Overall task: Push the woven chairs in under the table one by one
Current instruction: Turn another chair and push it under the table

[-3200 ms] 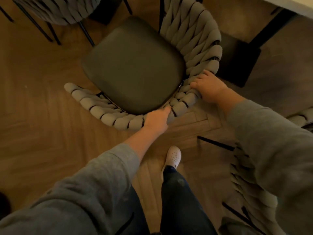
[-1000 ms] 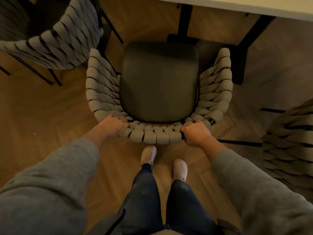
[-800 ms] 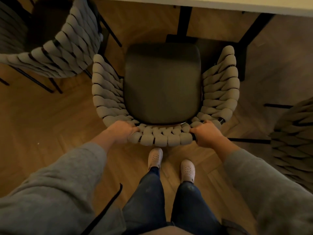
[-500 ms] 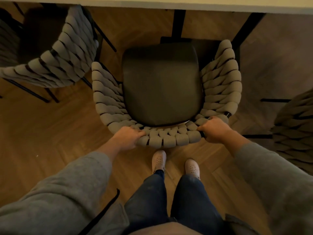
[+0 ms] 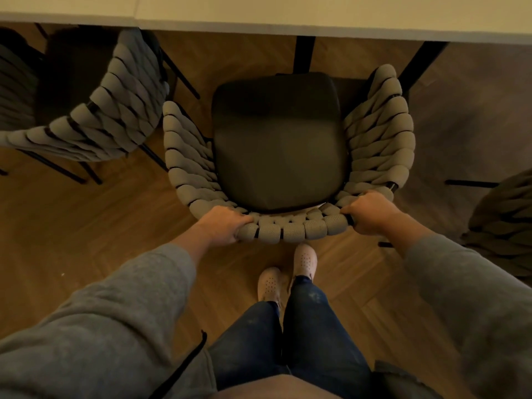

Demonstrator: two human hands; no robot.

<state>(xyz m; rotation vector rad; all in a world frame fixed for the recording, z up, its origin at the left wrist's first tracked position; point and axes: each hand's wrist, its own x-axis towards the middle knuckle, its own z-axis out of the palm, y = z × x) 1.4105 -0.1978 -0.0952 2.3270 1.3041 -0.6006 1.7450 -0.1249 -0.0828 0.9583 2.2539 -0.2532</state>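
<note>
A warm, dim room with herringbone wooden floor (image 5: 72, 226) lies under a pale table (image 5: 288, 12) whose edge runs across the top of the view. The left hand (image 5: 223, 226) is wrapped over the left end of the backrest of the woven chair (image 5: 288, 230), fingers curled round the thick cords, and the right hand (image 5: 371, 211) is closed the same way on the right end, thumb on top; both wrists are low and both grey-sleeved arms reach forward nearly straight, spread about as wide as the backrest. Compared with a second ago, the chair has travelled toward the table: the table edge now fills more of the top of the view, and the front of the dark seat cushion (image 5: 279, 145) sits close to the black table legs (image 5: 303, 56), though the seat is still wholly out in the open rather than under the top. The feet in pale shoes (image 5: 305, 259) have stepped up behind it, one ahead of the other. That suggests the push is under way but unfinished for this chair. Outward, a second woven chair (image 5: 95, 116) stands angled at the left, near the first but apart, its seat seemingly partly beneath the table, and a third chair (image 5: 506, 220) shows at the right edge, well away from the table and probably waiting its turn.
</note>
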